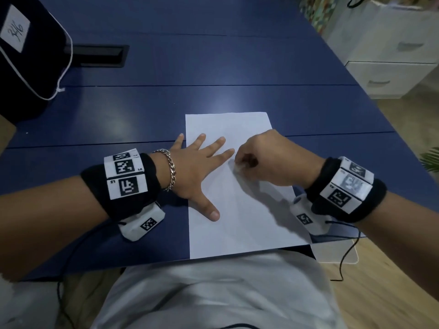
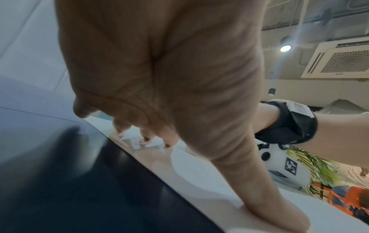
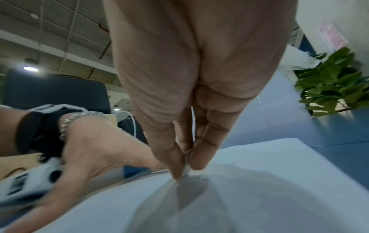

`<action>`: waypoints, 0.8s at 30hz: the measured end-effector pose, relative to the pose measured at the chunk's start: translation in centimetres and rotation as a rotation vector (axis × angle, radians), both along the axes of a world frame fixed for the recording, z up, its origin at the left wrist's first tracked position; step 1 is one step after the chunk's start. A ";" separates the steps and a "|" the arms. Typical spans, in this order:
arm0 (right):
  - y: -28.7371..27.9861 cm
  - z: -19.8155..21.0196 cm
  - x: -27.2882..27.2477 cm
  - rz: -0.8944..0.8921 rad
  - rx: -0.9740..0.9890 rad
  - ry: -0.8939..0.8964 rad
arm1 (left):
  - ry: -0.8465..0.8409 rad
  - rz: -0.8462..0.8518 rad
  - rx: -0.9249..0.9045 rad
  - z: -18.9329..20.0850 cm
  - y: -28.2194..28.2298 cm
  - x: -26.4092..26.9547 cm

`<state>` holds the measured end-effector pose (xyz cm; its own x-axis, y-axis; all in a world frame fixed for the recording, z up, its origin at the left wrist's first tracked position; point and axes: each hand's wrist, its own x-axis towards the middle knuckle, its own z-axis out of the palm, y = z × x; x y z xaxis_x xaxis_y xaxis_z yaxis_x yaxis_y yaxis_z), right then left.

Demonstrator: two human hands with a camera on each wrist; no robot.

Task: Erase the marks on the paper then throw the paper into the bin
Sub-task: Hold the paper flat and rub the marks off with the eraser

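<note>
- Paper (image 1: 242, 210) is lying on blue table (image 1: 213, 67), near edge.
- Left hand (image 1: 197, 172) is pressing it flat, fingers spread.
- Right hand (image 1: 266, 160) is pinching a small white piece, probably an eraser (image 3: 187, 169), against the sheet.
- White drawers (image 1: 389, 74) are standing right.

The left hand (image 1: 197, 169) lies flat with its fingers spread; the right hand (image 1: 266, 160) is curled, with thumb and fingertips pinched together.

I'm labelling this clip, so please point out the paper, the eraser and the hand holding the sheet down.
paper (image 1: 249, 222): head view, bare lower middle of the sheet.
eraser (image 3: 187, 170): right wrist view, white tip between the pinching fingertips.
left hand (image 1: 193, 172): head view, back of the hand pressed flat on the sheet.
</note>
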<state>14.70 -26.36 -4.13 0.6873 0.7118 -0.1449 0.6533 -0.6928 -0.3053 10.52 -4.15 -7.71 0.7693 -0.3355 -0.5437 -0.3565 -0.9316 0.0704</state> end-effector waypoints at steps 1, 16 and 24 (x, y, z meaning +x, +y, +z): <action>0.3 0.0 -0.7 0.066 -0.016 0.000 | 0.003 0.005 0.004 0.0 0.0 0.0; 0.9 0.2 -0.1 0.188 -0.096 -0.026 | 0.013 0.011 0.055 0.2 -0.3 0.3; 0.9 0.1 -1.7 0.279 -0.093 0.035 | 0.024 0.013 0.062 0.4 -0.4 0.2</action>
